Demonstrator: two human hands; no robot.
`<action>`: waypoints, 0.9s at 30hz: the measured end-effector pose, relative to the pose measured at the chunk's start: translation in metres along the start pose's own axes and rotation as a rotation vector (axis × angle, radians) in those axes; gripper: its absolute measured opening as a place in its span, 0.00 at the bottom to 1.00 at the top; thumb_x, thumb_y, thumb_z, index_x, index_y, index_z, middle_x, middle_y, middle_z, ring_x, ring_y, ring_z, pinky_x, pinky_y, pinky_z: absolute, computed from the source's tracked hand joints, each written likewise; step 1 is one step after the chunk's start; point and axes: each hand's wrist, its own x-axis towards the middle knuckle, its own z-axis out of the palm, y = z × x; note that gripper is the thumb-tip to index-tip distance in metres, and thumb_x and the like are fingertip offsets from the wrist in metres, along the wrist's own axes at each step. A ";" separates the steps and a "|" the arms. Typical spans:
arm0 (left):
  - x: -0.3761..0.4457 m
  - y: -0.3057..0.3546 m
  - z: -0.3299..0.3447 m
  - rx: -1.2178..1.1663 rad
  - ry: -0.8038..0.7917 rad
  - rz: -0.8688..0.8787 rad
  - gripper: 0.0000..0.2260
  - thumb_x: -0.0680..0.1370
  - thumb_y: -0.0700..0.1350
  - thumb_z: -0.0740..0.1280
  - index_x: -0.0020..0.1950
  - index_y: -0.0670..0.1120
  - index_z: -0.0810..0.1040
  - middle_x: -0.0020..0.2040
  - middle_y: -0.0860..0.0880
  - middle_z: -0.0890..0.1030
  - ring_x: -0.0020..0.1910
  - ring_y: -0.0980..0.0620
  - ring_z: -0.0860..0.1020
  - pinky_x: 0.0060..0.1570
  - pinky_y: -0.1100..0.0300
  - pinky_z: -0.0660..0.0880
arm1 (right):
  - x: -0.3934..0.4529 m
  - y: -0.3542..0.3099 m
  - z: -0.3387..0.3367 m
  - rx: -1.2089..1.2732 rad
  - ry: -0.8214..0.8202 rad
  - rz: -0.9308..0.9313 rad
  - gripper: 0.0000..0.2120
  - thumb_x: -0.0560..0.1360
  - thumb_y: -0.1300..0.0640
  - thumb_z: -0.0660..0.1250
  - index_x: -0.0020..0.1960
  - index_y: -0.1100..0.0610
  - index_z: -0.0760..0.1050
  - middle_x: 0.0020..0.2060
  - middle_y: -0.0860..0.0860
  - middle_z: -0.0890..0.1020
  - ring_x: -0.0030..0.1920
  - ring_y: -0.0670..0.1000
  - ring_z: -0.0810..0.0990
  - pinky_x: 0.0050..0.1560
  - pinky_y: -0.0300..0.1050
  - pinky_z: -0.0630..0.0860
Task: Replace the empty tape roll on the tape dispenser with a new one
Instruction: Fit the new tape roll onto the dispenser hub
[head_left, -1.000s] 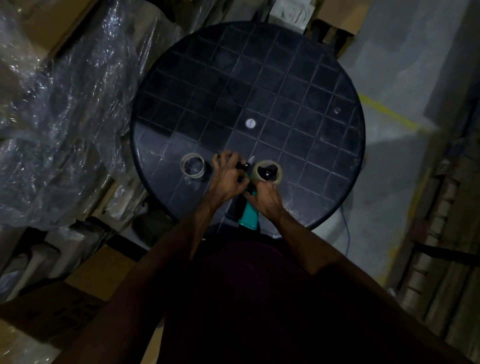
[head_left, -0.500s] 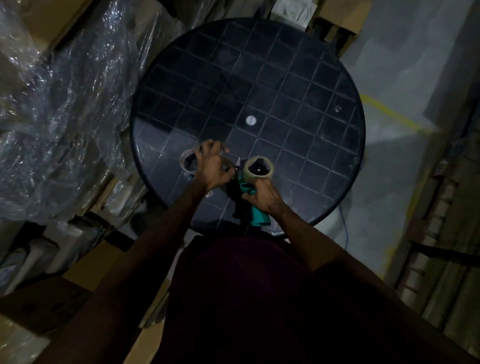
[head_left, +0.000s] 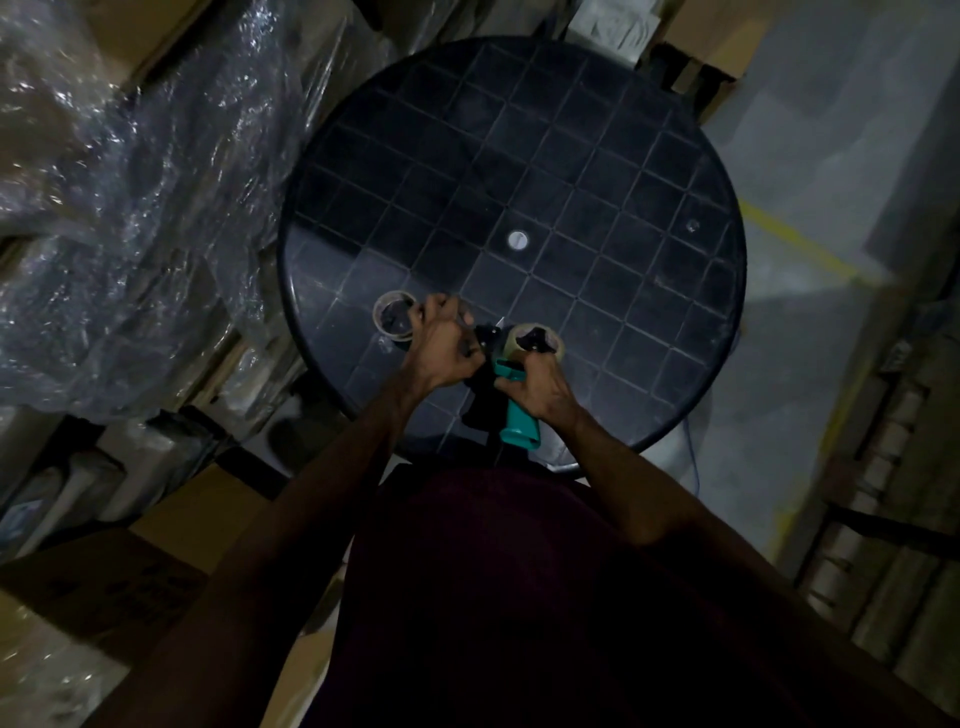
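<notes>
A teal-handled tape dispenser (head_left: 514, 423) is held over the near edge of the round black table (head_left: 519, 156). A tan tape roll (head_left: 519, 338) sits on its hub. My right hand (head_left: 540, 387) grips the dispenser by the top of the handle, just under the roll. My left hand (head_left: 441, 348) has its fingers curled at the dispenser's black front end, pinching something there that I cannot make out. A thin, nearly bare tape ring (head_left: 392, 322) lies flat on the table just left of my left hand.
Plastic-wrapped bundles (head_left: 130, 208) crowd the left side. Cardboard boxes (head_left: 104, 587) stand at lower left and behind the table. Stacked shelving (head_left: 883, 467) lines the right, with a grey floor and a yellow line (head_left: 795, 244) between.
The dispenser has been lifted and tilted, its handle swinging toward me. My left hand moved left toward the thin ring, then back to the dispenser's front end.
</notes>
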 end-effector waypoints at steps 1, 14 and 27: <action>-0.001 0.000 0.000 0.000 -0.001 -0.007 0.08 0.66 0.53 0.71 0.38 0.50 0.85 0.58 0.51 0.74 0.64 0.43 0.65 0.62 0.49 0.56 | 0.001 0.001 0.000 0.015 0.004 0.018 0.18 0.72 0.51 0.73 0.55 0.63 0.79 0.47 0.57 0.84 0.46 0.55 0.83 0.46 0.49 0.81; -0.003 -0.004 -0.007 -0.247 -0.081 -0.316 0.12 0.68 0.57 0.70 0.41 0.50 0.86 0.55 0.49 0.80 0.59 0.46 0.74 0.62 0.47 0.72 | 0.011 0.003 0.000 0.136 -0.028 0.107 0.12 0.69 0.56 0.77 0.51 0.57 0.83 0.44 0.52 0.85 0.42 0.50 0.84 0.44 0.43 0.80; -0.005 0.011 0.035 -0.764 0.032 -0.565 0.10 0.72 0.45 0.77 0.34 0.47 0.79 0.36 0.45 0.84 0.37 0.51 0.81 0.47 0.55 0.80 | 0.009 0.001 -0.002 0.149 0.051 0.159 0.11 0.68 0.54 0.78 0.47 0.58 0.83 0.38 0.49 0.83 0.36 0.45 0.81 0.38 0.39 0.77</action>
